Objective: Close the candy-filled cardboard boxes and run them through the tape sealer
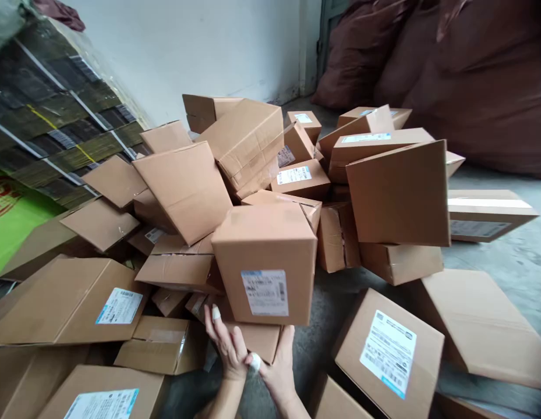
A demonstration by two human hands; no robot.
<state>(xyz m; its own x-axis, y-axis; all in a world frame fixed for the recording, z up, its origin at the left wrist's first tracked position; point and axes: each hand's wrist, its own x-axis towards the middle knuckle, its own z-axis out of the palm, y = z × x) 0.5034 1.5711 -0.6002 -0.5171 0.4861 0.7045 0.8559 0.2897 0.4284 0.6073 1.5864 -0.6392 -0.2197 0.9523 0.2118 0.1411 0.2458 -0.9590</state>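
Observation:
My left hand (229,348) lies along the left side of a small cardboard box (258,338), its fingers stretched and a little apart, with white tape on one fingertip. My right hand (282,366) is at the right side of the same box, its thumb taped white and crossing toward the left hand; its other fingers are partly hidden behind the box. Both hands grip that box between them. Just above it, partly covering it, rests a larger cardboard box (264,247) with a white shipping label (265,293) facing me.
A jumbled heap of cardboard boxes surrounds the hands, including a labelled box (390,352) at right and a long box (69,299) at left. Wrapped, strapped stacks (56,110) stand at back left. Large brown sacks (480,87) lean at back right. Grey floor (484,256) shows at right.

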